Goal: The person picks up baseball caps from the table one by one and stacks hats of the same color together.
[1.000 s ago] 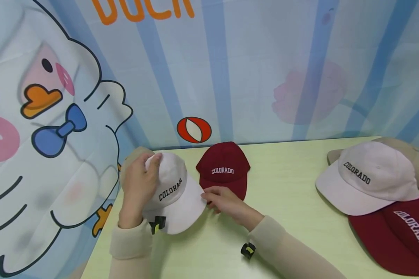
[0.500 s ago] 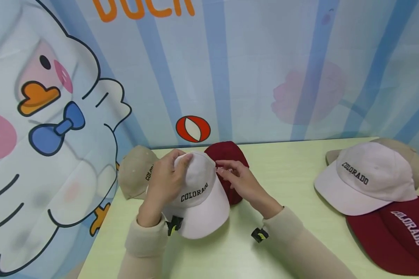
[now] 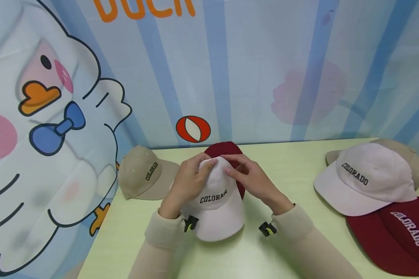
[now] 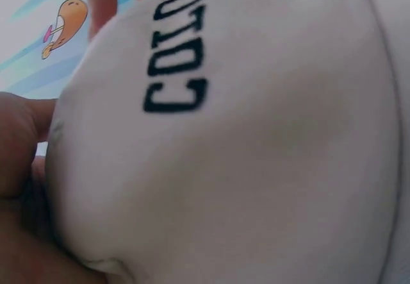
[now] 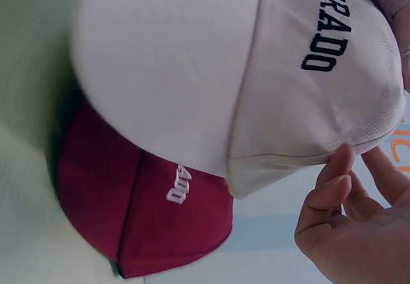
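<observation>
A white baseball cap [image 3: 213, 221] with dark COLORADO lettering is held over the table, brim toward me. My left hand [image 3: 190, 178] grips its crown from the left, thumb in front and fingers behind. From the right, my right hand [image 3: 253, 178] pinches the top of the crown, with thumb and forefinger at its edge. In the right wrist view, the fingertips [image 5: 344, 156] lie right at the cap's side seam. Behind the white cap stands a maroon cap [image 3: 223, 148], mostly hidden in the head view; its brim and lettering show in the right wrist view.
A beige cap [image 3: 137, 170] sits at the table's back left. On the right, another white cap [image 3: 370, 174] overlaps a second beige cap [image 3: 405, 155] and a maroon cap [image 3: 387, 240]. A printed backdrop [image 3: 258, 77] rises behind the pale table [image 3: 283, 155].
The left hand has carried the white cap rightward, in front of the maroon cap, uncovering the beige cap. The right hand has moved from the brim up to the crown.
</observation>
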Demonstrator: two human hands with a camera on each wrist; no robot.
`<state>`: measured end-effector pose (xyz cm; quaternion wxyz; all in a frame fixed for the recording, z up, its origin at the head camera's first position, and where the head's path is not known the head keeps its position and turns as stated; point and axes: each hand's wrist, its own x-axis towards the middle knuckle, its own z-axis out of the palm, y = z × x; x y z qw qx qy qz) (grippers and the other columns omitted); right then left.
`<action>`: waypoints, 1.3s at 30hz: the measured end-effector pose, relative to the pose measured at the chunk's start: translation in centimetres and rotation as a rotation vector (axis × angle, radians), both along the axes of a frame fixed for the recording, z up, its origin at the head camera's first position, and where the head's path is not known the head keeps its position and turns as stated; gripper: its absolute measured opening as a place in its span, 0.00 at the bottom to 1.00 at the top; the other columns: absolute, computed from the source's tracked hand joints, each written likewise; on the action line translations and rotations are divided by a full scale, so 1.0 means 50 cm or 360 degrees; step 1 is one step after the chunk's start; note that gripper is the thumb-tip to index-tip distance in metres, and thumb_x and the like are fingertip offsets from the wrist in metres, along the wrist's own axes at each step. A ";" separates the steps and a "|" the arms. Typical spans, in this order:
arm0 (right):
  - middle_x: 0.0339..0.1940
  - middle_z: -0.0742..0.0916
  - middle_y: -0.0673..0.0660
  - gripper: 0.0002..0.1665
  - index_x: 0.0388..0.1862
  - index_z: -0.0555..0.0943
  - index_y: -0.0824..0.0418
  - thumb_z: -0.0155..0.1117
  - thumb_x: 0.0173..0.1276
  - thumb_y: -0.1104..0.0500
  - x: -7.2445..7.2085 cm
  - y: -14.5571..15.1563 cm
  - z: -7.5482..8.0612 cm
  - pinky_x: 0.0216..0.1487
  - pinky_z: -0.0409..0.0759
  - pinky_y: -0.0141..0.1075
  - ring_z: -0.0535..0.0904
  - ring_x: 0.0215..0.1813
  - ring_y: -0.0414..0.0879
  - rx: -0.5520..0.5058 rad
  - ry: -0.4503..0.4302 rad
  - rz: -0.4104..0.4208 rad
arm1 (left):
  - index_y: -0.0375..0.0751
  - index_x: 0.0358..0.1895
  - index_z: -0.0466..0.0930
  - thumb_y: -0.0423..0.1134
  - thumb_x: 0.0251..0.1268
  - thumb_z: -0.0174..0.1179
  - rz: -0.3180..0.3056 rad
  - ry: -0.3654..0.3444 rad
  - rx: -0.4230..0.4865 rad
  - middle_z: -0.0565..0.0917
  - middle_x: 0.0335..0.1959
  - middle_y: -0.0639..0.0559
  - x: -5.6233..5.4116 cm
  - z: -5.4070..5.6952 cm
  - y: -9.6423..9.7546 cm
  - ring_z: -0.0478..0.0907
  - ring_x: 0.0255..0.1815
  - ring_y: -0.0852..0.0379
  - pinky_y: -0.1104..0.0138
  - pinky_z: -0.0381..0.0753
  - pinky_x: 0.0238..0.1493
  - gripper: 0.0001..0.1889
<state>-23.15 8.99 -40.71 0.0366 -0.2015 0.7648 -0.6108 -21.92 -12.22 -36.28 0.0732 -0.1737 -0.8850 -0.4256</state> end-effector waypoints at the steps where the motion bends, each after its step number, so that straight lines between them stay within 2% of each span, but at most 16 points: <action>1: 0.60 0.81 0.53 0.25 0.71 0.77 0.43 0.65 0.77 0.49 0.001 0.005 0.001 0.47 0.84 0.46 0.79 0.46 0.55 0.0022 0.0011 -0.0005 | 0.42 0.43 0.83 0.48 0.80 0.56 -0.0039 -0.0012 0.0014 0.85 0.35 0.46 -0.003 -0.003 0.005 0.78 0.30 0.53 0.65 0.80 0.30 0.14; 5: 0.55 0.81 0.53 0.25 0.69 0.79 0.46 0.67 0.75 0.49 0.002 0.024 0.004 0.39 0.80 0.37 0.76 0.45 0.54 0.0101 0.0066 0.0002 | 0.42 0.42 0.83 0.47 0.80 0.57 -0.0212 -0.0021 0.0057 0.84 0.35 0.47 -0.018 -0.018 0.022 0.78 0.32 0.54 0.65 0.81 0.31 0.13; 9: 0.43 0.81 0.54 0.13 0.55 0.83 0.51 0.66 0.76 0.50 0.003 0.046 0.005 0.41 0.76 0.35 0.74 0.41 0.51 0.0132 0.0075 0.0036 | 0.43 0.40 0.82 0.47 0.80 0.56 -0.0344 -0.0017 0.0078 0.83 0.34 0.49 -0.032 -0.032 0.040 0.77 0.33 0.55 0.67 0.80 0.31 0.12; 12: 0.39 0.81 0.55 0.09 0.48 0.81 0.55 0.64 0.77 0.52 0.003 0.063 0.004 0.41 0.77 0.35 0.76 0.40 0.48 0.0094 0.0033 0.0068 | 0.43 0.40 0.81 0.47 0.81 0.55 -0.0407 -0.0040 0.0091 0.82 0.34 0.49 -0.040 -0.042 0.055 0.77 0.33 0.56 0.68 0.79 0.30 0.13; 15: 0.40 0.82 0.57 0.08 0.47 0.80 0.59 0.63 0.79 0.55 0.004 0.078 0.003 0.41 0.79 0.36 0.78 0.40 0.47 0.0039 0.0027 0.0101 | 0.43 0.42 0.82 0.48 0.81 0.55 -0.0441 -0.0073 0.0117 0.83 0.35 0.49 -0.047 -0.050 0.070 0.77 0.32 0.55 0.68 0.80 0.29 0.13; 18: 0.40 0.83 0.57 0.08 0.47 0.81 0.60 0.62 0.79 0.55 0.005 0.092 0.002 0.40 0.80 0.37 0.79 0.39 0.46 0.0015 0.0036 0.0081 | 0.44 0.43 0.82 0.48 0.81 0.54 -0.0456 -0.0081 0.0139 0.83 0.36 0.49 -0.053 -0.055 0.086 0.78 0.32 0.55 0.67 0.80 0.30 0.13; 23: 0.40 0.84 0.57 0.09 0.47 0.82 0.59 0.63 0.79 0.54 0.006 0.111 0.003 0.39 0.80 0.37 0.80 0.39 0.46 -0.0003 0.0039 -0.0039 | 0.44 0.46 0.82 0.50 0.81 0.54 -0.0438 -0.0064 0.0142 0.83 0.40 0.50 -0.061 -0.060 0.114 0.79 0.38 0.55 0.68 0.82 0.34 0.14; 29: 0.40 0.84 0.54 0.12 0.49 0.83 0.60 0.63 0.78 0.53 0.004 0.134 0.004 0.40 0.81 0.36 0.80 0.40 0.44 -0.0033 0.0032 -0.0169 | 0.45 0.54 0.81 0.51 0.81 0.54 -0.0335 0.0030 0.0111 0.83 0.49 0.50 -0.066 -0.065 0.145 0.78 0.47 0.55 0.65 0.82 0.43 0.15; 33: 0.40 0.84 0.50 0.13 0.50 0.82 0.62 0.63 0.79 0.52 0.004 0.149 0.008 0.41 0.80 0.35 0.80 0.40 0.43 -0.0025 0.0050 -0.0249 | 0.45 0.56 0.80 0.52 0.80 0.54 -0.0231 0.0134 0.0113 0.82 0.53 0.50 -0.071 -0.070 0.163 0.75 0.53 0.53 0.57 0.74 0.54 0.16; 36: 0.40 0.85 0.48 0.15 0.52 0.82 0.61 0.63 0.79 0.51 0.003 0.160 0.012 0.42 0.80 0.34 0.80 0.40 0.41 -0.0016 0.0050 -0.0313 | 0.45 0.57 0.79 0.53 0.79 0.54 -0.0177 0.0162 0.0134 0.81 0.53 0.49 -0.074 -0.078 0.175 0.72 0.54 0.52 0.54 0.68 0.57 0.17; 39: 0.39 0.85 0.46 0.16 0.52 0.82 0.62 0.63 0.78 0.50 0.001 0.173 0.014 0.43 0.80 0.33 0.81 0.41 0.41 -0.0022 0.0048 -0.0372 | 0.46 0.61 0.77 0.53 0.79 0.54 -0.0156 0.0161 0.0151 0.78 0.54 0.48 -0.075 -0.084 0.184 0.69 0.56 0.52 0.54 0.68 0.57 0.19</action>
